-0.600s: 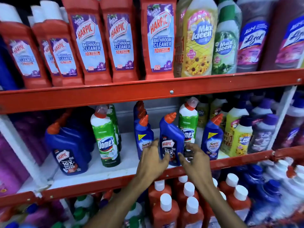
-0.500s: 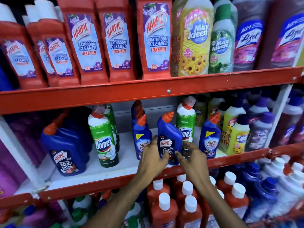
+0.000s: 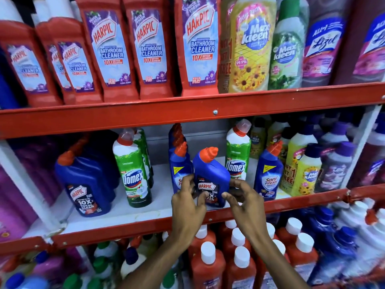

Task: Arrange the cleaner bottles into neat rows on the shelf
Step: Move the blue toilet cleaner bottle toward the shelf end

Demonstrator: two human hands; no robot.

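On the middle shelf (image 3: 133,211), near its front edge, a small blue Harpic bottle (image 3: 211,174) with an orange cap leans slightly to the left. My left hand (image 3: 187,207) grips its lower left side, thumb across the label. My right hand (image 3: 244,203) presses its thumb on the lower right side, fingers curled behind. A blue Sani Fresh bottle (image 3: 180,170) stands just behind on the left. A green Domex bottle (image 3: 238,157) stands behind on the right. Another Sani Fresh bottle (image 3: 268,174) stands further right.
A second Domex bottle (image 3: 133,174) and a large blue Harpic bottle (image 3: 87,180) stand to the left, with bare white shelf between them. Yellow Max Kleen bottles (image 3: 306,174) crowd the right. Red Harpic bottles (image 3: 150,49) line the shelf above; white-capped bottles (image 3: 208,265) fill the one below.
The blue Harpic bottle has come forward and tipped a little left. My right hand has closed in onto its right side; my left hand stays on it.
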